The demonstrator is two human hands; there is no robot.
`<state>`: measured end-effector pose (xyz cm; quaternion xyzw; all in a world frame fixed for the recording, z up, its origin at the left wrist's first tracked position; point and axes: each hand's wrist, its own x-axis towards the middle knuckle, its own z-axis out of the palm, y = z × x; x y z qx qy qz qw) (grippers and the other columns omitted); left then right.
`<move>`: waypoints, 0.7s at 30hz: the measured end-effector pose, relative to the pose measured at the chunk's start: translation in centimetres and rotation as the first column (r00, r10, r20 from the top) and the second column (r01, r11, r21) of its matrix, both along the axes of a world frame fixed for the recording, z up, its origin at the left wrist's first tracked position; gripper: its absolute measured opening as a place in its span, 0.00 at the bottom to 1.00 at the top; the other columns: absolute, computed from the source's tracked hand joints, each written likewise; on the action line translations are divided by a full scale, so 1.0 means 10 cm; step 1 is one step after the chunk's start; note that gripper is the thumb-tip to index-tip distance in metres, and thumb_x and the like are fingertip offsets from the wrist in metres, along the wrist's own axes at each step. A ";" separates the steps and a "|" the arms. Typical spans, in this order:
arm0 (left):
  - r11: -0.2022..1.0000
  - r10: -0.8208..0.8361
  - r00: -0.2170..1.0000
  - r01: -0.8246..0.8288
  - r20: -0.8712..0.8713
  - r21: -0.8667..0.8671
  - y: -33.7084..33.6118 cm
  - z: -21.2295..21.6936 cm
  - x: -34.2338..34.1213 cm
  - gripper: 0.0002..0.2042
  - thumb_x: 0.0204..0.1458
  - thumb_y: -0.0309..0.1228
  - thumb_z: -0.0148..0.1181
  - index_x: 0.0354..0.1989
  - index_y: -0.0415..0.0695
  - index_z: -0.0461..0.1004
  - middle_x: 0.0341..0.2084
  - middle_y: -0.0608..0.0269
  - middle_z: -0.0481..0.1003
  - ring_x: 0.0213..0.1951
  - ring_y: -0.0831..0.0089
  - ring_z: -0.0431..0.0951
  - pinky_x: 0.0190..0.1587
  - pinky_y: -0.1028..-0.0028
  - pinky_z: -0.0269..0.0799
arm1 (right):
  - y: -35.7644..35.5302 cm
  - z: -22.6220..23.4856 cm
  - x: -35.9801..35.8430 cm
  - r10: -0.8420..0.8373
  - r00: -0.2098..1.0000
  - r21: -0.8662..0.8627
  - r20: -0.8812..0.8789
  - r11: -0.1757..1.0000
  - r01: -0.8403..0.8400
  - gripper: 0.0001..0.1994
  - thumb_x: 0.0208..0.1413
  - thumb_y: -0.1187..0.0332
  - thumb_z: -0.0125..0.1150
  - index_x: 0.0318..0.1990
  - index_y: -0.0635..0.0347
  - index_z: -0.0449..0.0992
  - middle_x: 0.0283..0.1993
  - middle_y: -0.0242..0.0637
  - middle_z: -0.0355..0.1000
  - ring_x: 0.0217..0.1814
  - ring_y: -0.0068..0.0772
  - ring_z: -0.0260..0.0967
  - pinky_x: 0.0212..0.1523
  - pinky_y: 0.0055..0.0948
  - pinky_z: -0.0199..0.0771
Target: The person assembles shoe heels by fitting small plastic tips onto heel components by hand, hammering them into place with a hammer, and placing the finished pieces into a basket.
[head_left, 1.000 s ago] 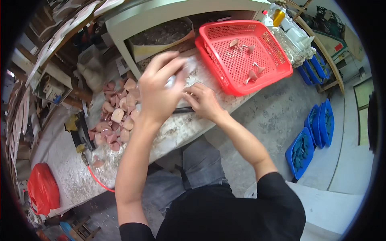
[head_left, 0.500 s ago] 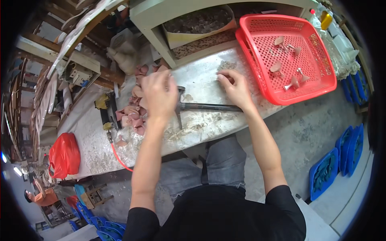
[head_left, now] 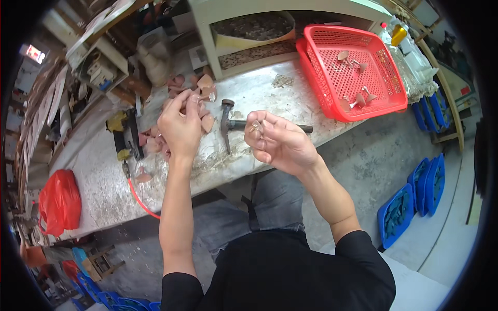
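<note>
Pictured in a workshop, judging by a peen hammer (head_left: 225,124) lying on a scuffed, residue-stained workbench (head_left: 111,194); by a black-and-yellow hand tool (head_left: 120,146) on a red hose (head_left: 139,198) left of the hammer, with a heap of pinkish pieces (head_left: 152,144) between; by a red perforated plastic basket (head_left: 365,78) of small parts (head_left: 359,101) to the hammer's right; and, farther right, by blue plastic tubs (head_left: 382,222) on a grey floor (head_left: 332,161).
</note>
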<state>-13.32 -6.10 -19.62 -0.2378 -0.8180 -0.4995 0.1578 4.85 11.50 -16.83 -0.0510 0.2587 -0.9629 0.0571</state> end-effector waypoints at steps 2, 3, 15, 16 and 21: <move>0.979 -0.010 0.988 -0.022 0.156 0.204 -0.26 -0.03 0.26 0.10 0.63 0.29 0.68 0.46 0.35 0.86 0.37 0.53 0.87 0.34 0.67 0.85 0.40 0.65 0.78 | -0.06 -0.02 0.05 0.013 1.000 0.031 -0.016 0.999 -0.012 0.14 0.76 0.66 0.56 0.63 0.60 0.73 0.44 0.29 0.71 0.43 0.19 0.67 0.40 0.25 0.75; 0.980 -0.044 0.977 0.002 0.211 0.197 -0.42 -0.12 0.44 0.10 0.64 0.28 0.67 0.46 0.34 0.86 0.37 0.56 0.87 0.33 0.72 0.84 0.38 0.68 0.77 | -0.07 -0.04 0.05 0.001 0.999 0.056 -0.043 0.998 0.002 0.14 0.76 0.65 0.58 0.62 0.60 0.74 0.44 0.29 0.72 0.42 0.19 0.67 0.39 0.25 0.76; 0.988 0.093 0.995 -0.089 0.027 -0.125 -0.93 -0.76 0.97 0.11 0.54 0.25 0.69 0.45 0.38 0.85 0.43 0.53 0.80 0.44 0.53 0.80 0.49 0.58 0.76 | -0.47 -0.51 -0.32 -0.085 0.994 0.790 0.073 0.613 -0.005 0.13 0.70 0.74 0.64 0.59 0.69 0.77 0.45 0.42 0.83 0.36 0.20 0.76 0.36 0.25 0.82; 0.988 0.101 0.994 -0.097 0.031 -0.124 -0.96 -0.76 0.94 0.11 0.54 0.25 0.69 0.45 0.38 0.85 0.43 0.53 0.80 0.44 0.53 0.80 0.49 0.58 0.76 | -0.51 -0.53 -0.35 -0.078 0.994 0.791 0.077 0.611 -0.014 0.13 0.70 0.74 0.64 0.59 0.69 0.77 0.45 0.42 0.83 0.36 0.20 0.76 0.36 0.25 0.82; 0.996 -0.002 1.000 0.004 0.020 -0.089 -1.01 -0.79 0.85 0.09 0.53 0.25 0.70 0.42 0.39 0.87 0.41 0.58 0.82 0.44 0.54 0.80 0.49 0.59 0.77 | -0.70 -0.51 -0.54 -0.038 0.995 0.907 0.097 0.415 -0.073 0.14 0.71 0.74 0.63 0.60 0.70 0.76 0.46 0.39 0.83 0.37 0.19 0.76 0.39 0.24 0.82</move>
